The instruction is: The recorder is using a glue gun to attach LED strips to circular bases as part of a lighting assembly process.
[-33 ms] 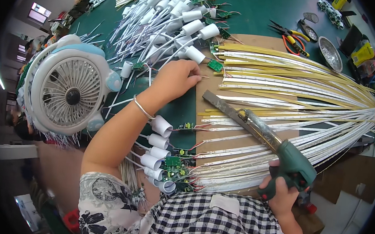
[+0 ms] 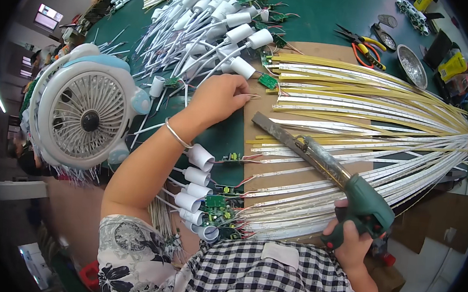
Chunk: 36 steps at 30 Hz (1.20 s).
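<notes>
My left hand [image 2: 223, 99] is closed in a pinch, with thin wire ends [image 2: 255, 96] sticking out past the fingertips. Just beyond it lie a white lamp socket [image 2: 243, 68] and a small green circuit board [image 2: 267, 81]. My right hand [image 2: 351, 242] grips the handle of a green soldering gun [image 2: 368, 201]. The gun's long metal barrel [image 2: 325, 160] slants up and left over the LED strips [image 2: 318, 187], its end near my left hand. Below my left forearm, several sockets [image 2: 200, 157] are wired through circuit boards [image 2: 215, 201] to strips.
A white and blue fan [image 2: 89, 119] stands at the left. Beyond my left hand is a heap of white sockets with cables [image 2: 198, 29]. Yellow-edged strips [image 2: 368, 90] fan out over brown board [image 2: 327, 52]. Pliers [image 2: 363, 44] and a metal bowl [image 2: 412, 67] lie at the far right.
</notes>
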Each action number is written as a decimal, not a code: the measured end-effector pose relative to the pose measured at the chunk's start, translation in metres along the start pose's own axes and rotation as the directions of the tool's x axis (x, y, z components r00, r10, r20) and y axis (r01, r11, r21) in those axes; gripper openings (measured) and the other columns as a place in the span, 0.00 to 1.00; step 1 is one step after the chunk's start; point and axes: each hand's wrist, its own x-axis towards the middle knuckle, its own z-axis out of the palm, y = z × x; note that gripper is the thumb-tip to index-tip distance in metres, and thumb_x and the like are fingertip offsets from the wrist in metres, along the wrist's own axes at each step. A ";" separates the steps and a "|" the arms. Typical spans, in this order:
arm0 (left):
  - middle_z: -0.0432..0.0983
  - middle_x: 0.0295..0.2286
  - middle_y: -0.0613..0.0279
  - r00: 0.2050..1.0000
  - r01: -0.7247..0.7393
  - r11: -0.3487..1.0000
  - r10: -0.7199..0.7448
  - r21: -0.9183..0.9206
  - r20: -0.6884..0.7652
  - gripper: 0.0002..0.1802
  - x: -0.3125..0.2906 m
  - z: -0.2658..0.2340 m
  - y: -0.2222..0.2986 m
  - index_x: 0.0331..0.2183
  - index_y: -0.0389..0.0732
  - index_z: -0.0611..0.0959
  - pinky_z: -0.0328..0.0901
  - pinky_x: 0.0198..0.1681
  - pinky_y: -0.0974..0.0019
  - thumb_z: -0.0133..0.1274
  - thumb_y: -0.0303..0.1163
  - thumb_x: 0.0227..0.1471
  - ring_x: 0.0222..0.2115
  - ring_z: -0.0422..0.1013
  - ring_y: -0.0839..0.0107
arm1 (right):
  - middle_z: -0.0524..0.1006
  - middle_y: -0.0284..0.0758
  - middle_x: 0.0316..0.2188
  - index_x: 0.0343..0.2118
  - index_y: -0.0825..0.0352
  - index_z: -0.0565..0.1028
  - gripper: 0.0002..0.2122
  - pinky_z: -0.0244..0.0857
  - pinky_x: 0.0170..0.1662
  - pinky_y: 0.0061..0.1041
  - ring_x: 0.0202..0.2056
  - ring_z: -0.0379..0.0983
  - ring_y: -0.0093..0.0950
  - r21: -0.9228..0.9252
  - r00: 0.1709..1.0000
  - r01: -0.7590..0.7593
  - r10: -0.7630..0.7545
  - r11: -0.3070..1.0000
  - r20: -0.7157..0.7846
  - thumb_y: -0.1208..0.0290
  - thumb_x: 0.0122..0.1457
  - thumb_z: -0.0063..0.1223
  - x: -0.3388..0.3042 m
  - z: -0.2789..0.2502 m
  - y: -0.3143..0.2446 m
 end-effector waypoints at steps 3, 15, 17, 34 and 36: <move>0.78 0.26 0.58 0.997 0.070 0.987 -0.063 -0.146 0.050 0.10 -0.006 -0.006 0.009 0.31 0.37 0.82 0.67 0.33 0.62 0.60 0.33 0.48 0.28 0.73 0.65 | 0.74 0.46 0.48 0.57 0.73 0.62 0.23 0.71 0.31 0.26 0.28 0.76 0.29 -0.009 0.999 0.010 -0.009 1.000 0.038 0.72 0.60 0.50 -0.001 -0.002 0.002; 0.70 0.25 0.67 0.855 -0.493 0.835 0.517 0.244 -0.043 0.11 -0.090 0.022 0.067 0.27 0.45 0.81 0.60 0.33 0.61 0.61 0.28 0.34 0.30 0.68 0.65 | 0.73 0.44 0.47 0.56 0.74 0.62 0.28 0.71 0.29 0.27 0.25 0.75 0.30 -0.182 0.991 -0.073 0.092 0.981 0.101 0.60 0.60 0.56 -0.015 -0.021 -0.004; 0.70 0.25 0.67 0.846 -0.507 0.824 0.531 0.251 -0.036 0.10 -0.088 0.022 0.066 0.27 0.45 0.81 0.60 0.34 0.62 0.60 0.28 0.35 0.30 0.68 0.66 | 0.73 0.44 0.47 0.57 0.74 0.63 0.28 0.72 0.30 0.27 0.26 0.75 0.30 -0.198 0.984 -0.095 0.122 0.976 0.129 0.60 0.60 0.56 -0.016 -0.022 -0.004; 0.73 0.30 0.68 0.849 -0.477 0.821 0.522 0.312 -0.076 0.11 -0.094 0.017 0.060 0.28 0.46 0.81 0.60 0.40 0.60 0.60 0.29 0.35 0.37 0.68 0.64 | 0.73 0.45 0.47 0.59 0.73 0.61 0.27 0.74 0.29 0.27 0.27 0.76 0.32 -0.158 0.981 -0.108 0.131 0.982 0.141 0.66 0.60 0.55 -0.014 -0.016 0.007; 0.73 0.32 0.68 0.878 -0.429 0.861 0.469 0.273 -0.097 0.10 -0.095 0.018 0.060 0.27 0.46 0.81 0.59 0.43 0.59 0.61 0.28 0.35 0.39 0.67 0.62 | 0.73 0.46 0.46 0.58 0.73 0.61 0.27 0.74 0.29 0.27 0.26 0.76 0.32 -0.125 0.985 -0.111 0.126 0.986 0.115 0.66 0.59 0.55 -0.012 -0.012 0.006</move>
